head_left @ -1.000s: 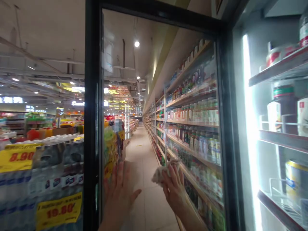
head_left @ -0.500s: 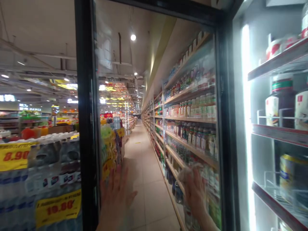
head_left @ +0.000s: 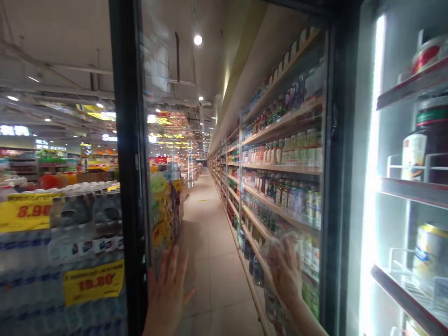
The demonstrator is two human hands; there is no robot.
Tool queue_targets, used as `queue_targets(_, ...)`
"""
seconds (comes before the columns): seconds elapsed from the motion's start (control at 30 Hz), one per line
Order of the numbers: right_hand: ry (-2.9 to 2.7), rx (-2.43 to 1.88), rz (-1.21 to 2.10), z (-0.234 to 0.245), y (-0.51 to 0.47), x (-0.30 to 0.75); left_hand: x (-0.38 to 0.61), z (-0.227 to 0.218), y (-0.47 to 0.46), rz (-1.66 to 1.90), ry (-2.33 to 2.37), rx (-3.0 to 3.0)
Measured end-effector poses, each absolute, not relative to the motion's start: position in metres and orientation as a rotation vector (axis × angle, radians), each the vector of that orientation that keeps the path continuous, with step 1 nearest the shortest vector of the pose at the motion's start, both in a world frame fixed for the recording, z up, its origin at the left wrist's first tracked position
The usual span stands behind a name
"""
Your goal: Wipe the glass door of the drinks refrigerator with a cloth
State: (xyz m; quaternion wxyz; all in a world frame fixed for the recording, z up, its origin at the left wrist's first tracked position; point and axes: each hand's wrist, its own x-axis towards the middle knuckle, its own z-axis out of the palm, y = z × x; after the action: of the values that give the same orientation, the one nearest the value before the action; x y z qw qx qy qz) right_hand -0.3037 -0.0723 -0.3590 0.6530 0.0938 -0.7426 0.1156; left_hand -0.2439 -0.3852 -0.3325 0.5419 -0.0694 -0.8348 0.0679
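An open glass fridge door with a black frame point(head_left: 130, 163) fills the middle of the view. My left hand point(head_left: 168, 294) lies flat against the lower glass, fingers spread, holding nothing. Further right, my right hand point(head_left: 287, 275) presses a crumpled pale cloth point(head_left: 276, 247) to the same pane. The glare and reflections make it hard to tell which side of the glass my hands are on. The cloth partly blurs behind the reflections.
Inside the lit fridge at right, wire-railed shelves point(head_left: 413, 186) hold bottles and a gold-rimmed can point(head_left: 429, 252). Behind the glass runs a long supermarket aisle with a tiled floor point(head_left: 213, 261), stocked shelves, and shrink-wrapped water bottles point(head_left: 84, 247) with yellow price signs.
My right hand and the cloth have moved rightward across the glass, and the cloth now lies pressed flatter. The door frame sits further right in view. My left hand stays nearly in place.
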Motion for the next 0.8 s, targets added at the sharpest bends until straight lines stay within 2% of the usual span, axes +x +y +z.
queue_targets(0.07,-1.606,-0.012,0.366,-0.356,-0.058,-0.308,-0.243,-0.345,-0.390,0.174,-1.984,-0.184)
queue_targets(0.13,-1.622,-0.001,0.382,-0.362,-0.071,-0.307,-0.244,-0.353,-0.394,0.179,-1.972,-0.178)
queue_targets(0.27,-1.716,0.644,0.100,-0.373,-0.133,-0.292,-0.248,-0.356,-0.396,0.204,-1.952,-0.180)
queue_targets(0.33,-1.676,0.809,0.042,-0.350,-0.151,-0.289,-0.250,-0.354,-0.395,0.224,-1.959,-0.166)
queue_targets(0.5,-1.658,0.546,0.209,-0.263,-0.162,-0.305,-0.247,-0.349,-0.393,0.238,-1.994,-0.153)
queue_targets(0.57,-1.655,0.669,0.136,-0.268,-0.170,-0.307,-0.239,-0.349,-0.401,0.248,-2.004,-0.174)
queue_targets(0.7,-1.565,1.172,-0.171,-0.315,-0.199,-0.299,-0.208,-0.358,-0.432,0.273,-1.941,-0.268)
queue_targets(0.8,-1.607,1.247,-0.168,-0.302,-0.231,-0.299,-0.188,-0.364,-0.455,0.267,-1.919,-0.217)
